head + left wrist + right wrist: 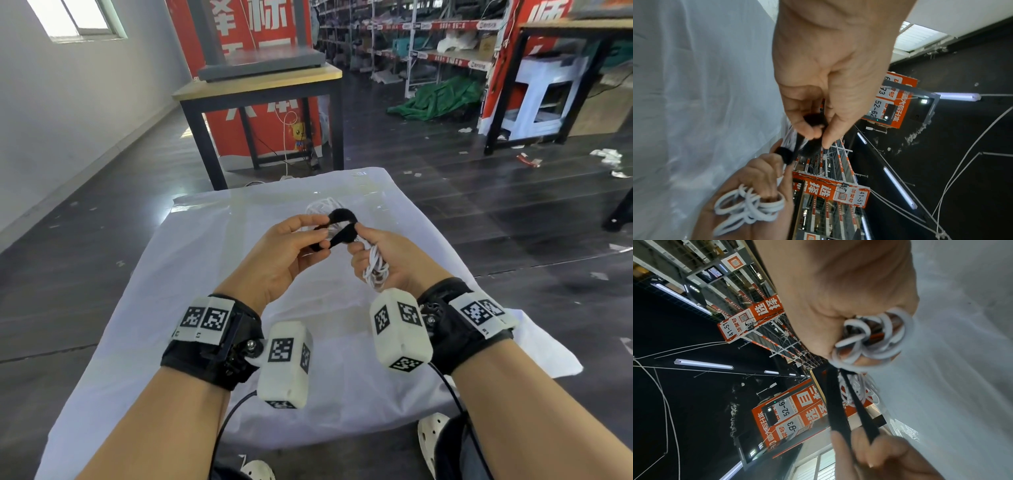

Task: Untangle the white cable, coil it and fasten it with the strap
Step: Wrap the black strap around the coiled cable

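Left hand (284, 253): raised, pinching black strap (339, 222)
Right hand (390, 257): gripping coiled white cable (375, 265)
Signs: "41-51", "52-6"

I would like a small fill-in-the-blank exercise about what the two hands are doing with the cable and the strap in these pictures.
1. The right hand grips the coiled ____ cable.
2. The left hand pinches one end of the strap, whose colour is ____.
3. The strap forms an open ____ above the hands; it is not yet fastened.
4. Under both hands lies a white ____ spread on the floor.

Missing words: white; black; loop; sheet
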Tool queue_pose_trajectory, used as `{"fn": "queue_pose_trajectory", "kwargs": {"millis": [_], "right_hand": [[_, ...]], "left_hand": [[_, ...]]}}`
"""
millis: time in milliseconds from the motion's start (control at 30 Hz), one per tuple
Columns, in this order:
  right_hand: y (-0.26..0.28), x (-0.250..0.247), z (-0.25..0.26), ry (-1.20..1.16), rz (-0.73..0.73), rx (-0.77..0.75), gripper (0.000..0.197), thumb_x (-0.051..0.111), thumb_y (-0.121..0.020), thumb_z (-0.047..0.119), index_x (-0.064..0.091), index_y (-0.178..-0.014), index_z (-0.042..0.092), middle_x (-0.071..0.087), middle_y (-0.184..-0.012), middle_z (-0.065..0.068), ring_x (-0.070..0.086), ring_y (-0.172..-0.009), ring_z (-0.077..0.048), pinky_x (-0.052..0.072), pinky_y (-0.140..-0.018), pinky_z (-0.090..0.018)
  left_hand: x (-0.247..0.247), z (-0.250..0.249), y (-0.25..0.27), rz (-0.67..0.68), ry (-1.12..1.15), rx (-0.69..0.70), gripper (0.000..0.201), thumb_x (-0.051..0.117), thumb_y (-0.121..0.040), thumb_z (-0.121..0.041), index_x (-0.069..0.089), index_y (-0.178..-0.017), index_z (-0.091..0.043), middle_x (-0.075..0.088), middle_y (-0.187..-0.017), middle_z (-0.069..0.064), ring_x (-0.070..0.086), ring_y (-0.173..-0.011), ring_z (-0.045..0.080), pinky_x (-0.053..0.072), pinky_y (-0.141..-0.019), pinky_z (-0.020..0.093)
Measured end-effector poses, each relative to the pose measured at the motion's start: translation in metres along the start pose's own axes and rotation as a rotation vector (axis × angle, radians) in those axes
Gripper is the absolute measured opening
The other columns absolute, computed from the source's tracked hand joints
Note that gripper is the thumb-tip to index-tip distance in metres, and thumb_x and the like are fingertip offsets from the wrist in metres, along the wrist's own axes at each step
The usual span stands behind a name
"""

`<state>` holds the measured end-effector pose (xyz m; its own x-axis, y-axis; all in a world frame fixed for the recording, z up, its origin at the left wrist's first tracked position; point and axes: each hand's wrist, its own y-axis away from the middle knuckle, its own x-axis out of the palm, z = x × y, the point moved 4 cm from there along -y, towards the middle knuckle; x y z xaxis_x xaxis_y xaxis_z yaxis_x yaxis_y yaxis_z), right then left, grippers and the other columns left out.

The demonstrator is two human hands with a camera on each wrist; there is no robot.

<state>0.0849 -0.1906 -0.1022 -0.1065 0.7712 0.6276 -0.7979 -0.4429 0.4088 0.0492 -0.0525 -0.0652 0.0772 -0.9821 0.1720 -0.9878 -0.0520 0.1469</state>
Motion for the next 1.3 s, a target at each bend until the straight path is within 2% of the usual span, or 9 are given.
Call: {"fn": "queue_pose_trajectory", "kwargs": {"millis": [200, 333, 467, 567, 700, 767, 900, 1100, 1300], "right_hand": [[-0.006, -0.019, 0.008, 0.004, -0.133, -0.093, 0.033, 0.041, -0.102, 0.027, 0.054, -0.087, 0.000, 0.047, -0.045, -0.001, 0.037, -0.030, -0.007, 0.034, -0.032, -0.015], [-0.005, -0.022, 0.012, -0.026, -0.146, -0.117, 0.028, 0.041, -0.102, 0.026, 0.045, -0.082, 0.007, 0.047, -0.047, -0.002, 0.036, -0.031, -0.008, 0.034, -0.032, -0.015], [-0.003, -0.018, 0.010, 0.060, -0.154, -0.158, 0.028, 0.047, -0.100, 0.026, 0.047, -0.079, 0.008, 0.049, -0.056, -0.004, 0.036, -0.035, -0.008, 0.034, -0.033, -0.017], [0.001, -0.009, 0.008, 0.149, -0.099, -0.159, 0.033, 0.047, -0.100, 0.027, 0.047, -0.074, 0.007, 0.046, -0.061, -0.004, 0.035, -0.037, -0.007, 0.032, -0.033, -0.017], [0.006, 0.001, 0.006, 0.250, -0.022, -0.151, 0.033, 0.047, -0.100, 0.028, 0.047, -0.073, 0.009, 0.044, -0.061, -0.002, 0.031, -0.043, -0.008, 0.029, -0.036, -0.016], [0.007, 0.003, 0.005, 0.279, 0.003, -0.151, 0.030, 0.046, -0.100, 0.028, 0.047, -0.076, 0.011, 0.045, -0.059, -0.001, 0.030, -0.044, -0.008, 0.028, -0.037, -0.016], [0.009, 0.006, 0.003, 0.282, 0.032, -0.154, 0.029, 0.046, -0.100, 0.028, 0.047, -0.077, 0.011, 0.045, -0.060, -0.001, 0.031, -0.043, -0.008, 0.028, -0.037, -0.017], [0.008, 0.006, 0.005, 0.283, 0.034, -0.187, 0.030, 0.046, -0.100, 0.030, 0.054, -0.081, 0.008, 0.046, -0.062, -0.003, 0.031, -0.044, -0.009, 0.028, -0.039, -0.018], [0.007, 0.008, 0.005, 0.332, 0.025, -0.225, 0.031, 0.050, -0.098, 0.030, 0.054, -0.077, 0.008, 0.049, -0.061, -0.003, 0.037, -0.039, -0.009, 0.033, -0.038, -0.019]], "left_hand": [[-0.019, -0.011, -0.003, -0.124, 0.176, 0.043, 0.025, 0.064, -0.085, 0.000, 0.063, -0.104, -0.016, 0.051, -0.068, 0.000, 0.044, -0.049, 0.005, 0.042, -0.045, 0.014], [-0.042, -0.006, -0.008, -0.289, 0.074, -0.043, 0.015, 0.061, -0.092, -0.012, 0.058, -0.107, -0.014, 0.053, -0.073, 0.001, 0.054, -0.056, 0.009, 0.043, -0.043, 0.017], [-0.058, -0.004, -0.011, -0.371, -0.503, -0.014, 0.044, 0.060, -0.092, -0.017, 0.043, -0.133, -0.018, 0.056, -0.116, 0.005, 0.059, -0.095, 0.018, 0.048, -0.081, 0.028], [-0.054, -0.012, -0.009, -0.359, -0.778, 0.126, 0.041, 0.058, -0.092, -0.017, 0.051, -0.132, -0.019, 0.052, -0.129, -0.002, 0.051, -0.113, 0.015, 0.041, -0.088, 0.027], [-0.027, -0.004, -0.006, -0.116, -0.401, -0.018, 0.029, 0.060, -0.093, -0.011, 0.062, -0.121, -0.009, 0.070, -0.105, 0.002, 0.068, -0.067, 0.006, 0.049, -0.055, 0.016], [-0.019, 0.003, -0.006, -0.149, -0.212, -0.077, 0.035, 0.063, -0.091, -0.009, 0.054, -0.124, -0.005, 0.068, -0.103, 0.007, 0.068, -0.059, 0.007, 0.047, -0.047, 0.015], [-0.009, 0.012, -0.005, -0.184, 0.064, -0.094, 0.034, 0.064, -0.090, -0.008, 0.051, -0.121, -0.001, 0.065, -0.114, 0.016, 0.071, -0.062, 0.011, 0.051, -0.049, 0.014], [0.000, 0.013, -0.003, -0.010, 0.173, -0.143, 0.021, 0.061, -0.092, -0.013, 0.065, -0.110, -0.001, 0.072, -0.098, 0.017, 0.072, -0.076, 0.017, 0.058, -0.073, 0.020], [0.007, 0.018, -0.003, 0.063, 0.109, -0.136, 0.024, 0.062, -0.091, -0.017, 0.065, -0.109, -0.001, 0.070, -0.089, 0.009, 0.065, -0.069, 0.008, 0.055, -0.070, 0.015]]}}
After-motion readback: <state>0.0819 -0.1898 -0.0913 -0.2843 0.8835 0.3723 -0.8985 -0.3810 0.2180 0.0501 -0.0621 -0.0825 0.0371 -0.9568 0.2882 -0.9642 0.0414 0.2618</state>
